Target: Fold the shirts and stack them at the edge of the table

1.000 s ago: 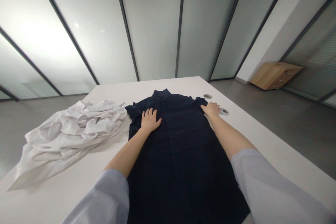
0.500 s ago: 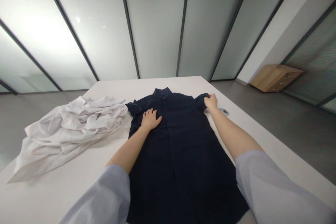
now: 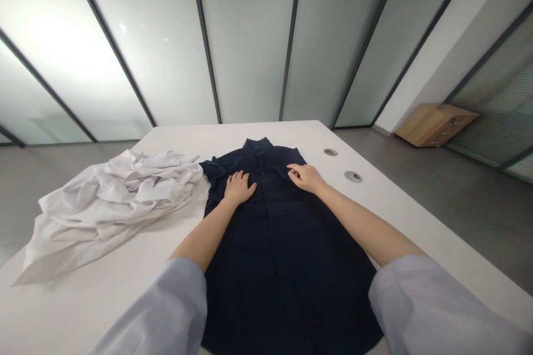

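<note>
A dark navy short-sleeved shirt (image 3: pixel 283 244) lies front up on the white table, its collar at the far end and its button placket running down the middle. My left hand (image 3: pixel 239 187) rests flat on the chest, fingers spread. On the other side of the placket, my right hand (image 3: pixel 307 178) has its fingers curled on the right-hand sleeve, which is turned inward over the chest. The dark cloth partly hides what the fingertips pinch. The left-hand sleeve (image 3: pixel 213 169) still sticks outward.
Left of the shirt, a crumpled heap of white cloth (image 3: pixel 120 199) sits on the white table (image 3: pixel 420 238). Two round grommets, a farther one (image 3: pixel 330 152) and a nearer one (image 3: pixel 353 176), are set in the tabletop at right. A wooden cabinet (image 3: pixel 435 123) stands on the floor beyond.
My right hand has moved left, bringing the right-hand sleeve from outstretched to folded in over the chest. Both grommets now show. My left hand stays in place.
</note>
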{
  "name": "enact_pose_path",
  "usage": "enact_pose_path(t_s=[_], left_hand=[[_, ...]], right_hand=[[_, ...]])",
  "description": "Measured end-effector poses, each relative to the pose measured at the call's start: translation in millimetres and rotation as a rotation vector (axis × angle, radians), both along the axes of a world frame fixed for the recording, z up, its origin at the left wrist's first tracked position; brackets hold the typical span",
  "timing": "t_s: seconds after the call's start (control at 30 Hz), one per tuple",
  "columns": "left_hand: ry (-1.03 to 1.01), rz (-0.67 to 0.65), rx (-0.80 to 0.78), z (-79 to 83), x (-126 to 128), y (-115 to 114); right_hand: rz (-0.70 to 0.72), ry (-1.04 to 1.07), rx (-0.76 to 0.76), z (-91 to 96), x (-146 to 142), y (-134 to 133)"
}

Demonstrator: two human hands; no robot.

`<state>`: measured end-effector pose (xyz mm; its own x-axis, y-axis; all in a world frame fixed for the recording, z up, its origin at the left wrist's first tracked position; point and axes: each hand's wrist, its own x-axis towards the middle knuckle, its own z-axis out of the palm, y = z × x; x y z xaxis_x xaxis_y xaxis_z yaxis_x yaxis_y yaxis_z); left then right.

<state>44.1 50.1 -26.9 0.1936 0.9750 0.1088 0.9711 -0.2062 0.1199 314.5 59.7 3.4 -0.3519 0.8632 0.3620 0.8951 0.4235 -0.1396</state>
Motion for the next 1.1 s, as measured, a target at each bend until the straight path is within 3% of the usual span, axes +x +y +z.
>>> enact_pose_path(t_s=[0.17, 0.3, 0.4, 0.73, 0.9, 1.1], left_hand=[[0.007, -0.001, -0.003, 0.2, 0, -1], [0.013, 0.0, -0.023, 0.6, 0, -1], [0.027, -0.005, -0.036, -0.3, 0, 0], [0.072, -0.033, -0.099, -4.6, 1, 4], [0.074, -0.036, -0.093, -6.1, 0, 6], [0.092, -0.031, -0.076, -5.6, -2, 6]], right_hand=[[-0.145, 0.012, -0.044, -10.9, 4, 16], [-0.251, -0.177, -0.331, -25.9, 11, 29], [-0.283, -0.205, -0.419, -33.0, 16, 33], [-0.293, -0.239, -0.386, -28.2, 13, 27], [-0.308, -0.231, -0.275, -16.5, -3, 16], [-0.185, -0.143, -0.217, -21.1, -26, -3]])
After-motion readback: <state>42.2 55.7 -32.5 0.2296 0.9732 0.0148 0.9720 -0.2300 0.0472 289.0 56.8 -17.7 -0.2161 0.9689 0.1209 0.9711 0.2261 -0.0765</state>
